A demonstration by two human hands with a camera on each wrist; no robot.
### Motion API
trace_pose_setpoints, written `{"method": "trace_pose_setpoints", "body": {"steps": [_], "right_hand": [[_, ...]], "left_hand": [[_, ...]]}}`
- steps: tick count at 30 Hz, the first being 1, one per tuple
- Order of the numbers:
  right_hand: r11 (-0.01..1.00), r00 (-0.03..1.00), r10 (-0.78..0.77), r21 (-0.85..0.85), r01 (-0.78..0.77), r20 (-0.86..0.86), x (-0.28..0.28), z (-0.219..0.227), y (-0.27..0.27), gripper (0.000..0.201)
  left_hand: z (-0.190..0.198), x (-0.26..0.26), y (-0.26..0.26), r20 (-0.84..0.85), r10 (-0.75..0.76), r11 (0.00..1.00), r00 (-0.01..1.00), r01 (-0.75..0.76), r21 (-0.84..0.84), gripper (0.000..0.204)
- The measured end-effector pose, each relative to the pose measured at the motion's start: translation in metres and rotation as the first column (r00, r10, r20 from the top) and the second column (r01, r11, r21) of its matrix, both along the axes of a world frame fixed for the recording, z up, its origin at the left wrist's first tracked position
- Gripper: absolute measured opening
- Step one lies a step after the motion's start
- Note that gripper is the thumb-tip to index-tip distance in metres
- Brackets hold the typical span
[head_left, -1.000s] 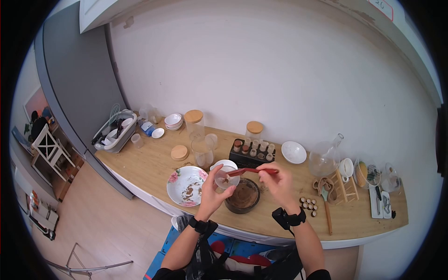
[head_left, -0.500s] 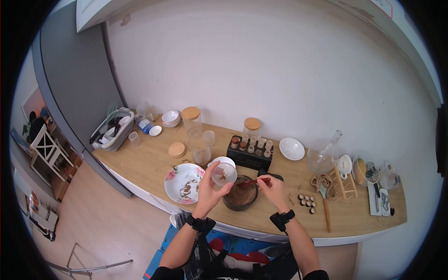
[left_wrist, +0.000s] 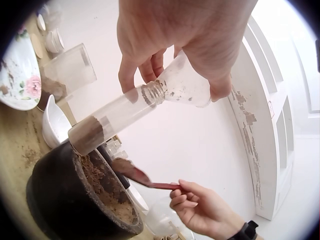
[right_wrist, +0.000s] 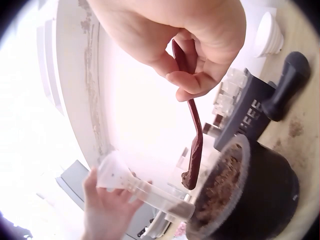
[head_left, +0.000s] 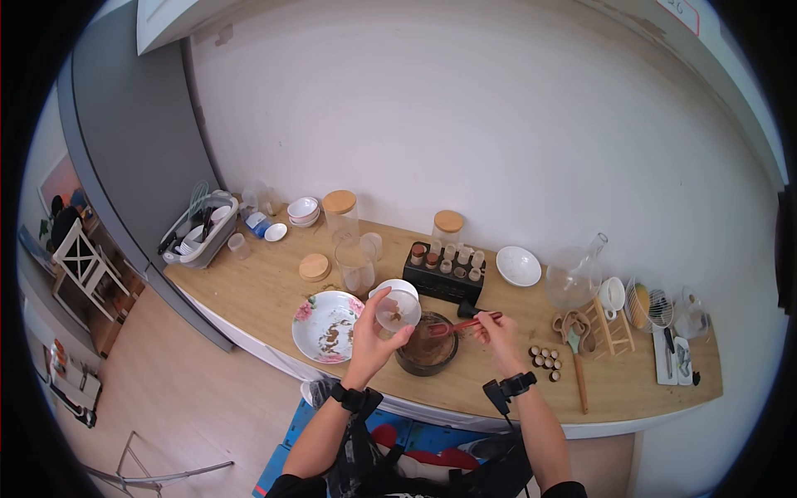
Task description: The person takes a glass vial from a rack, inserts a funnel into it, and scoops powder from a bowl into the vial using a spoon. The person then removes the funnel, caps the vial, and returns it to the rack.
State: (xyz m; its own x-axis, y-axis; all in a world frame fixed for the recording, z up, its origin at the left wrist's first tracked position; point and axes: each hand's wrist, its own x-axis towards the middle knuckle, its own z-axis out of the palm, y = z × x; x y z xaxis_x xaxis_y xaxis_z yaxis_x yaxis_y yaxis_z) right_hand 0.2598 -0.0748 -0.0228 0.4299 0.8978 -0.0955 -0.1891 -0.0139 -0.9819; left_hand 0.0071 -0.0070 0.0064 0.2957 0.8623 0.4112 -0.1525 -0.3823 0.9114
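Right wrist view: right fingers pinch the red spoon; left fingers grip funnel and tube; dark bowl cut off.

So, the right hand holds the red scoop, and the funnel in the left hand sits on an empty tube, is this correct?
The tube is not empty: the left wrist view shows brown powder in its lower end. The rest is right.
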Motion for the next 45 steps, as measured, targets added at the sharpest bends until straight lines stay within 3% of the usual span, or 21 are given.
{"method": "trace_pose_setpoints", "body": {"steps": [5,10,17,28,31,33,35,37,39,41,42,45], "right_hand": [[0.993,1.0,-0.005,0.121,0.006,-0.004,0.009,0.081,-0.006,0.021],[0.971,0.999,0.031,0.236,-0.036,0.027,-0.016,0.141,-0.007,0.021],[0.95,0.972,0.101,0.271,-0.158,0.212,-0.045,0.122,0.006,0.021],[0.924,0.943,0.119,0.313,-0.221,0.312,-0.054,0.123,0.0,0.018],[0.921,0.913,0.148,0.284,-0.267,0.38,-0.056,0.118,-0.002,0.017],[0.899,0.842,0.136,0.292,-0.327,0.522,-0.06,0.12,-0.005,0.016],[0.91,0.855,0.15,0.268,-0.316,0.497,-0.061,0.122,-0.007,0.015],[0.887,0.795,0.116,0.298,-0.352,0.595,-0.067,0.122,-0.01,0.014],[0.878,0.802,0.099,0.328,-0.349,0.59,-0.064,0.116,-0.009,0.014],[0.915,0.938,0.023,0.371,-0.159,0.346,-0.06,0.115,-0.013,0.014],[0.908,0.957,-0.04,0.41,-0.085,0.287,-0.056,0.113,-0.013,0.014],[0.942,0.948,-0.124,0.336,0.019,0.294,-0.042,0.106,-0.017,0.015]], "left_hand": [[-0.001,0.001,0.002,-0.007,0.003,1.0,1.0,-0.003,-0.012,0.074],[0.0,0.0,0.0,-0.023,-0.02,1.0,1.0,0.02,0.005,0.074],[0.002,0.0,0.0,-0.017,-0.017,1.0,1.0,0.017,0.008,0.075],[-0.001,-0.001,0.001,0.0,-0.027,1.0,1.0,0.027,0.002,0.075],[0.003,-0.002,-0.001,-0.008,-0.022,1.0,1.0,0.022,0.002,0.075],[0.001,-0.001,0.001,-0.007,-0.015,1.0,1.0,0.015,0.009,0.074],[0.001,-0.001,0.001,-0.005,-0.009,1.0,1.0,0.009,0.015,0.073],[0.004,0.0,-0.001,-0.005,-0.013,1.0,1.0,0.013,0.001,0.073],[0.002,0.0,0.0,0.0,-0.017,1.0,1.0,0.017,0.005,0.073],[0.001,-0.001,0.0,0.005,-0.014,1.0,1.0,0.014,0.002,0.073],[0.001,-0.001,0.0,0.0,-0.009,1.0,1.0,0.009,0.013,0.073],[0.001,-0.001,0.001,-0.006,-0.003,1.0,1.0,0.003,0.015,0.072]]}}
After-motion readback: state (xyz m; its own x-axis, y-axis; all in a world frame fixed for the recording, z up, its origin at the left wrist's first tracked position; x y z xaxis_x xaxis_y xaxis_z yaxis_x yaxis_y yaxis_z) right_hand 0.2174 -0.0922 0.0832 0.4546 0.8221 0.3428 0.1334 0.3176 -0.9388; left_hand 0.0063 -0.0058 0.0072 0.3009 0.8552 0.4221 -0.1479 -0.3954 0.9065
